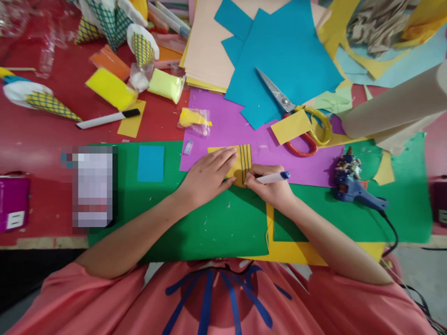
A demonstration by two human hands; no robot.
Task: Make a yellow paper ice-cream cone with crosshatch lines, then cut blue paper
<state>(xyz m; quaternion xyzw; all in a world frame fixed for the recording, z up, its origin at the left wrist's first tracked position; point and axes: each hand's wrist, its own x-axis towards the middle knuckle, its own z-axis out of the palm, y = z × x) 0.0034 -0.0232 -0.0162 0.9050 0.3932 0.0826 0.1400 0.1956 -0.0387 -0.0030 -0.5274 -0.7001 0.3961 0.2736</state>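
A yellow piece of paper [239, 164] with several dark lines across its right part lies over the edge between purple and green sheets. My left hand [210, 173] rests flat on its left side, fingers stretched out, pressing it down. In my right hand [274, 188] is a white marker with a blue end [273, 177], gripped between thumb and fingers. Its tip is at the lower right of the yellow paper, by the lines; the exact contact is hidden by my fingers.
Scissors [286, 103] lie on blue paper [279, 56] ahead. A blue glue gun [359, 193] with a cord sits at right, below a paper tube [394, 100]. Another marker [108, 119], clay packs [111, 88] and a blurred-out object [92, 188] are at left.
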